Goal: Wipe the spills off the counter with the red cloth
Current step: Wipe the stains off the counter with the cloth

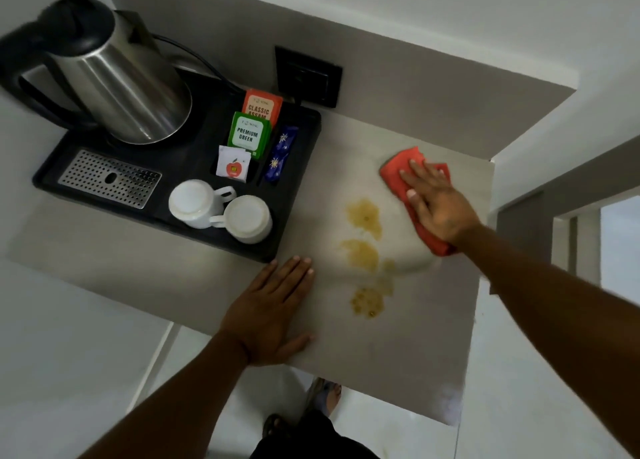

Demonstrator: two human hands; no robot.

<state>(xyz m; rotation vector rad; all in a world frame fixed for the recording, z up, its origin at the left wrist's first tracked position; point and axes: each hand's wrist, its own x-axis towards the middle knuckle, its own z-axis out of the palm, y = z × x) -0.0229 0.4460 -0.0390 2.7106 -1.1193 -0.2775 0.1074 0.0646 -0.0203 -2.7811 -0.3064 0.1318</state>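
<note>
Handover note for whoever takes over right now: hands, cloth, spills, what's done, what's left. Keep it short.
Right hand: flat, fingers spread, pressing the red cloth onto the counter at its far right side.
Left hand: empty, palm down on the counter near the front edge, just off the corner of the black tray.
Spills: three main brownish patches and some smaller smears in a line between the two hands, all still there; the cloth is beside the farthest one, not on it.
Done: cloth is down on the counter.
Left: wipe all the patches. The cups on the tray sit close to the spills.
</note>
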